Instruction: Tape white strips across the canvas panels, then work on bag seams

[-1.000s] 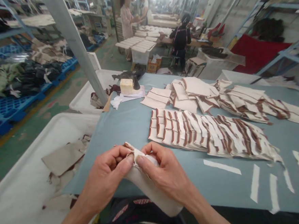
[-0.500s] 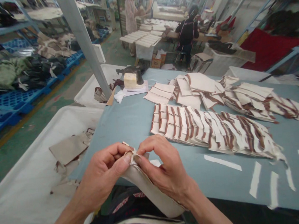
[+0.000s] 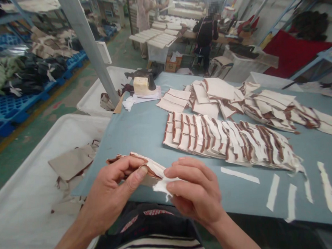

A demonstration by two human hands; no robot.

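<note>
Between thumb and fingers, my left hand [image 3: 116, 185] pinches a cream fabric piece with brown edges [image 3: 148, 164] over the table's near edge. My right hand [image 3: 193, 187] is closed on a crumpled white strip [image 3: 161, 186] at the right end of that piece. Beyond my hands lies an overlapping row of cream pieces with brown edging [image 3: 189, 136], several with white strips on top. Loose white strips [image 3: 240, 175] lie on the blue table [image 3: 132, 130] to the right.
A looser pile of cream pieces [image 3: 220, 90] lies farther back. A yellowish block [image 3: 141, 86] stands at the back left. White bins [image 3: 22, 187] holding fabric stand left of the table, beside a grey post [image 3: 89, 46]. People [image 3: 205, 34] are in the background.
The fabric piece has been turned from hanging toward my body to lying across the table's edge. My right hand has moved right, with the white strip now showing beneath its fingers. The view has shifted slightly.
</note>
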